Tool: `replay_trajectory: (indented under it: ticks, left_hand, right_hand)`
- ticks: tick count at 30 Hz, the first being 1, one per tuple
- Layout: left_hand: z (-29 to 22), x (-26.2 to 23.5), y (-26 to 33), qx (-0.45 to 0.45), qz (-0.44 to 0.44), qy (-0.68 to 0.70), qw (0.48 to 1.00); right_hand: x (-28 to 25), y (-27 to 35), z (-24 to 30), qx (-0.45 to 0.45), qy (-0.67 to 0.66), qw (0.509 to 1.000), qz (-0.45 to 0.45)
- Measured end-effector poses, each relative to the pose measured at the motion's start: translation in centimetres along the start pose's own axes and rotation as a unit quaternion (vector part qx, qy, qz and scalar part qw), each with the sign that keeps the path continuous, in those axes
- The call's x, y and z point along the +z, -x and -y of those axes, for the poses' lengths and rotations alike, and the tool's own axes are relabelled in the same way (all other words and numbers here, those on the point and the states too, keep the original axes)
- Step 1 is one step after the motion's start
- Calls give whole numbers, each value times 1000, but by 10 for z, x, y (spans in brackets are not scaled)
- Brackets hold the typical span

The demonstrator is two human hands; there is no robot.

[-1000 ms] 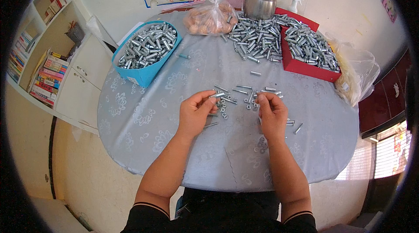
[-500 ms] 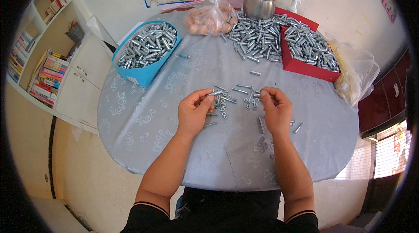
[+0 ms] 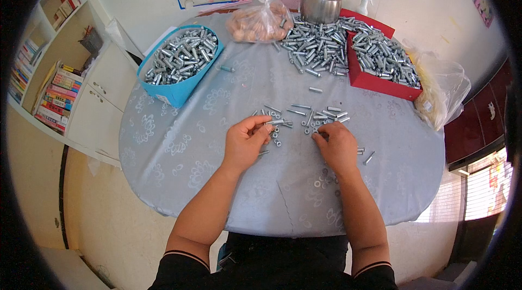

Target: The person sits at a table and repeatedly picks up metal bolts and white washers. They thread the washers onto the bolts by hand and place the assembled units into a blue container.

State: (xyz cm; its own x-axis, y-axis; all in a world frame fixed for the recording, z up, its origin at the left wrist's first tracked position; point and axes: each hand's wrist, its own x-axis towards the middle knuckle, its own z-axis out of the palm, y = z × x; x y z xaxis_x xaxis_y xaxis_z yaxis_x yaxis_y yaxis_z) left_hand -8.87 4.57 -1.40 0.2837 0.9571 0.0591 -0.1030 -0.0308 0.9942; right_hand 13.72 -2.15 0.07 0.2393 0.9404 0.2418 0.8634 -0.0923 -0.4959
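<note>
My left hand [image 3: 246, 142] is closed in a pinch around a thin silver bolt [image 3: 278, 122], which points to the right. Just beyond and below its fingers lie loose bolts and several small nuts [image 3: 278, 142]. Across a small gap, my right hand [image 3: 338, 147] reaches down with thumb and forefinger together at another cluster of nuts [image 3: 305, 131]; what is between those fingertips is too small to make out. Short metal sleeves [image 3: 334, 109] lie beyond the right hand, next to long bolts [image 3: 296, 111].
A blue bin [image 3: 175, 96] full of metal sleeves stands at the far left. Far right, a red box [image 3: 380, 86] holds more, beside a loose heap [image 3: 318, 45]. Behind are a bag of round brown items [image 3: 255, 26], a steel pot [image 3: 322, 2] and a clear bag [image 3: 443, 94].
My right hand has moved slightly down and left, from the short sleeves to the nuts. Several sleeves now show beyond it. My left hand still holds a bolt, slightly lower.
</note>
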Motion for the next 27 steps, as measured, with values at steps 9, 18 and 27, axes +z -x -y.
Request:
replay_trajectory:
  ticks: [9,18,27]
  left_hand:
    - [-4,1,3,-37,52,25,998]
    - [-4,-1,4,-46,119,38,991]
    - [-4,1,4,-66,111,42,991]
  right_hand:
    - [-2,-4,14,86,-437,884,140]
    - [2,-3,19,124,-500,833,201]
    - [6,1,27,140,-489,852,118]
